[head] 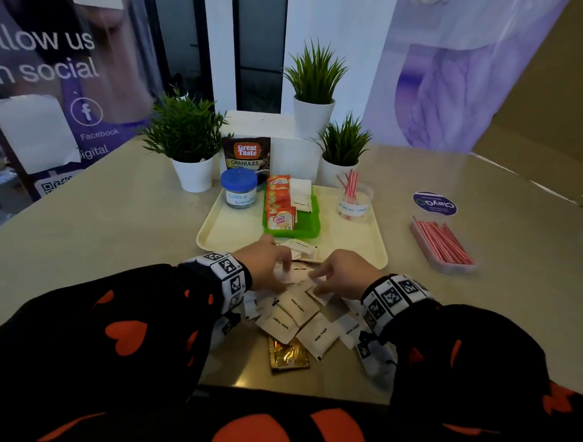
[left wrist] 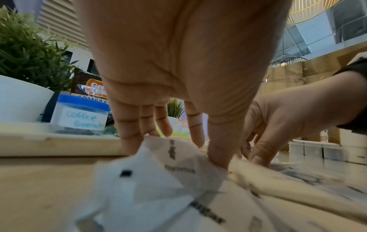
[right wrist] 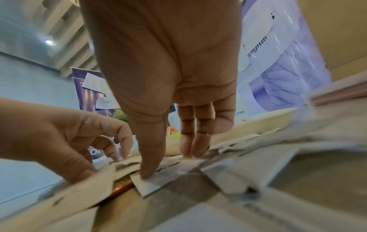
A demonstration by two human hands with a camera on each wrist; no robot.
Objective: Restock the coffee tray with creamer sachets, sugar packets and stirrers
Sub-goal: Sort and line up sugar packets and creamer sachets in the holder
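A loose pile of white sugar packets (head: 299, 309) lies on the table in front of the cream tray (head: 360, 238), and a few more (head: 303, 248) lie on the tray's front edge. My left hand (head: 280, 271) pinches a bunch of packets (left wrist: 158, 169) between thumb and fingers. My right hand (head: 319, 281) sits on the pile just to the right, thumb (right wrist: 148, 169) pressing one packet and straight fingertips touching others. On the tray, a green basket (head: 308, 221) holds creamer sachets (head: 280, 206) and sugar packets. A clear cup (head: 353, 200) holds striped stirrers.
A pink box of stirrers (head: 442, 244) lies on the table at the right. A gold sachet (head: 288, 356) sits near the table's front edge. A blue-lidded coffee jar (head: 239, 187) stands on the tray, with a coffee pouch (head: 248, 152) and potted plants (head: 186, 137) behind.
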